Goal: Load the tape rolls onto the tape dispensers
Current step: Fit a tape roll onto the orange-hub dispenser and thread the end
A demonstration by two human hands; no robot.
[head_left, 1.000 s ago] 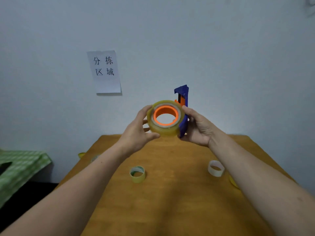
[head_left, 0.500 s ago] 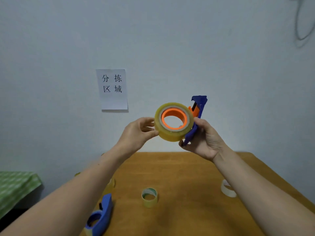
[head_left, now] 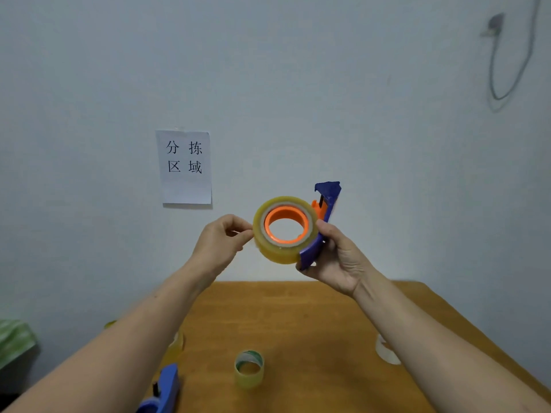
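I hold a blue tape dispenser (head_left: 323,222) up in front of the wall with my right hand (head_left: 337,257) gripping its handle. A yellowish clear tape roll (head_left: 277,251) sits on the dispenser's orange hub (head_left: 286,225). My left hand (head_left: 220,242) is at the roll's left edge, thumb and forefinger pinched together there; whether tape is between them is unclear. A second blue dispenser (head_left: 165,391) lies at the table's lower left, partly hidden by my left arm. A small clear roll (head_left: 249,369) stands on the table.
The wooden table (head_left: 298,323) stretches below my arms. A white roll (head_left: 386,351) peeks out beside my right forearm, and a yellowish roll (head_left: 176,347) by my left forearm. A paper sign (head_left: 185,166) hangs on the wall. Green cloth (head_left: 13,341) lies at far left.
The view tilted up, so hands and dispenser sit lower in frame. My left hand slid off the roll's face to its left edge and pinched shut.
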